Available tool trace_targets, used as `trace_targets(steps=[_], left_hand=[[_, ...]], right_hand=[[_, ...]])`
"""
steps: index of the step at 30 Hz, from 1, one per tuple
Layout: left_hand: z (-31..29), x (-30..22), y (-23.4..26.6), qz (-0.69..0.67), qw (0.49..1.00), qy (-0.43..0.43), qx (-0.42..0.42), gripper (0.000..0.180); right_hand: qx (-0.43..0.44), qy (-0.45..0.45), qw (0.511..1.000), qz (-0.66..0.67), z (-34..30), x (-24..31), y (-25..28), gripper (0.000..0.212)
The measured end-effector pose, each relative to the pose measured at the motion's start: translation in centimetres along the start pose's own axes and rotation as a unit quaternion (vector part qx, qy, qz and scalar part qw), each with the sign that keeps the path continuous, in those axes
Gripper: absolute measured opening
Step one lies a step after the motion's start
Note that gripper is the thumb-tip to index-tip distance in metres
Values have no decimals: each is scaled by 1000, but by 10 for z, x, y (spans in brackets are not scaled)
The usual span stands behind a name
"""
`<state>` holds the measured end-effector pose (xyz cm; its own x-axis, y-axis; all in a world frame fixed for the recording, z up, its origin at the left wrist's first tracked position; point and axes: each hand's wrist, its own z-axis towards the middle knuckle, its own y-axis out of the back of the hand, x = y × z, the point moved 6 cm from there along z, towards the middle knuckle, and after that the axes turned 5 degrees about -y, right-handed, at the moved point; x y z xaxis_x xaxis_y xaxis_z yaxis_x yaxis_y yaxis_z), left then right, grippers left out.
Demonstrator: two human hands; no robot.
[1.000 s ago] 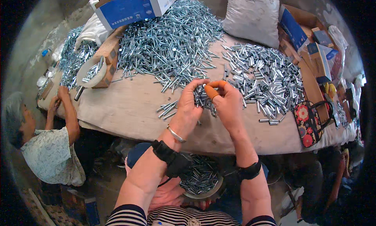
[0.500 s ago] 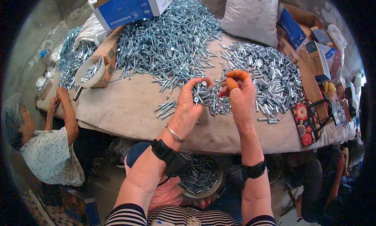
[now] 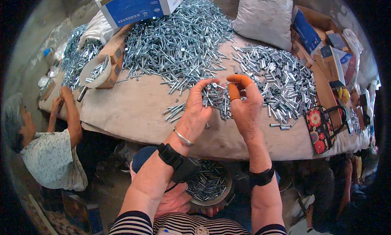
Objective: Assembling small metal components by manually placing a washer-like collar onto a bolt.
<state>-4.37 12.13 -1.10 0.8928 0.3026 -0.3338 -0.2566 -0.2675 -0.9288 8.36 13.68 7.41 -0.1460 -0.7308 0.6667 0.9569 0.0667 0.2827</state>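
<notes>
Over the near middle of the cloth-covered table (image 3: 122,108), my left hand (image 3: 197,108) curls its fingers around metal bolts, with a bolt's end showing near the fingertips. Close on its right, my right hand (image 3: 247,108) wears orange finger covers on thumb and forefinger. Its fingers are bent together toward the bolts; whatever they pinch is too small or hidden. Beneath and between the hands lies a small heap of nuts (image 3: 225,113). Beyond them rises a large pile of long bolts (image 3: 175,47). To the right spreads a pile of short metal tubes (image 3: 281,84).
A basin of metal pieces (image 3: 207,184) sits below the table edge. White bowl (image 3: 86,78) and blue box (image 3: 134,8) stand left; a sack (image 3: 264,17), an open carton (image 3: 306,29) and a floral handbag (image 3: 319,131) lie right. Another person (image 3: 53,153) works at the left.
My right hand has come left, closer to my left hand, and its fingers have bent inward. My left hand keeps its hold on the bolts. The whole view has shifted slightly.
</notes>
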Motion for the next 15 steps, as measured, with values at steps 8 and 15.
trace_targets(steps=[8, 15], left_hand=[[3, -14, -2, 53, 998, -18, 20, 19], [-27, -16, -15, 153, 979, -135, 1, 23]], right_hand=[[132, 53, 989, -46, -26, 19, -18, 16], [124, 86, 985, -88, -34, 22, -24, 21]])
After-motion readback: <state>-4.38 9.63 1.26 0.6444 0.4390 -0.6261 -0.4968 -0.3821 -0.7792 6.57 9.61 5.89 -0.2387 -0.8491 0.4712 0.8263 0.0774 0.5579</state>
